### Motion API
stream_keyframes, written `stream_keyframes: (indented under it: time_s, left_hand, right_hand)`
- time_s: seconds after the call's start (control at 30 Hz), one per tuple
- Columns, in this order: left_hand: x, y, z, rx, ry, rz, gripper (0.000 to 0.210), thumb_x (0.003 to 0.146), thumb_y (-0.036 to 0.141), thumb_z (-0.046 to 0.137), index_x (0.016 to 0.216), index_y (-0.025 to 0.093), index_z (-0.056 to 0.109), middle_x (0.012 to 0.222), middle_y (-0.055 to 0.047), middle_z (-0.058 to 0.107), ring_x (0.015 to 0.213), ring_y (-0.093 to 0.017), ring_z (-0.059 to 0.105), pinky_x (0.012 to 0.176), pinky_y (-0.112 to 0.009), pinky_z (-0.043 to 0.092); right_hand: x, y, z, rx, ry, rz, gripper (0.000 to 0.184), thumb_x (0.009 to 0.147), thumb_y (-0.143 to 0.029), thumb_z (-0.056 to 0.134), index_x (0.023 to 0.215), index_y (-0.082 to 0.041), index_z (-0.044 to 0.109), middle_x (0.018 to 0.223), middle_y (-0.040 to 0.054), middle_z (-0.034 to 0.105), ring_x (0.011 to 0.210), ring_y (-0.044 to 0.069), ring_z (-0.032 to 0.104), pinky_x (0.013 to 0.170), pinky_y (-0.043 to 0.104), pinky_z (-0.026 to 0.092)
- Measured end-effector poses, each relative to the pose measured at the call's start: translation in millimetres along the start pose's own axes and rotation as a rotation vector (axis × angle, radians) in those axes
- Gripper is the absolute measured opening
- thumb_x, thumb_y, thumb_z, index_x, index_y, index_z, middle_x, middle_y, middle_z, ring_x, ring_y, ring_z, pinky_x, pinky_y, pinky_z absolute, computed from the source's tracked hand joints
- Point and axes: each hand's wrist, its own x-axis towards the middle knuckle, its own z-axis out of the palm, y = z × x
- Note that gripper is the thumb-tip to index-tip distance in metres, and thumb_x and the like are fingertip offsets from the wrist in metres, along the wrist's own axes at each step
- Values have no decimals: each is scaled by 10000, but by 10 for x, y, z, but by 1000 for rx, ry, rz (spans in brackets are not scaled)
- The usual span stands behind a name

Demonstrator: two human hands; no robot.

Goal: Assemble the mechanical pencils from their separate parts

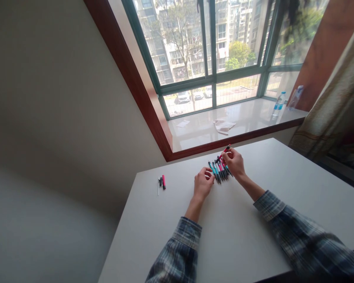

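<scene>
A row of teal and pink pens [214, 171] with black grips lies side by side on the white table [238, 228]. Above the far part of this row, my right hand [235, 162] pinches a pink-and-black pen [226, 149], held at a slant. My left hand [203, 183] rests at the left end of the row, fingers curved and thumb apart from them. Its fingertips are beside the nearest teal pen; whether they touch it I cannot tell. Parts of the row's right side are hidden by my right hand.
Left on the table lie a pink pen barrel [164, 182], a short black piece [161, 181] and a thin white refill [158, 188]. Behind the table, the window sill [194, 135] holds a crumpled cloth [224, 126] and a water bottle [279, 104]. A curtain [327, 106] hangs at right.
</scene>
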Motion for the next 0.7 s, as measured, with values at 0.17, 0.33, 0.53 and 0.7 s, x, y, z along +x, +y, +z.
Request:
stream_keyframes:
  time_s: [0.17,0.33,0.53,0.7]
  left_hand:
    - [-60,32,-192,-349,-3,-132,366,844,376,754,1115,144,676,883,-48,684,622,-114,663,595,-232,517]
    - [-92,41,-561,-810,60,-109,471,802,518,808,1074,140,742,904,-28,660,641,-60,573,605,-194,458]
    - [-170,34,-875,-787,50,-112,409,804,437,836,1099,159,786,1038,-65,702,720,-72,582,632,-196,443]
    - [-203,6,-965,-813,-15,-97,435,864,445,787,1215,189,762,1057,-63,676,740,-78,554,645,-204,441]
  right_hand:
    - [-349,-144,303,466,-79,240,326,733,-374,803,900,-230,563,805,39,728,809,218,741,759,339,597]
    - [-722,-187,525,512,-345,347,400,695,-424,881,916,-206,628,837,73,766,778,220,746,719,347,588]
    - [-928,-118,601,438,-657,316,471,799,-591,801,1008,-190,667,761,20,705,579,121,607,581,265,459]
    - [-938,-51,565,498,-821,401,472,881,-599,723,1051,-159,731,722,-23,525,548,76,434,525,242,272]
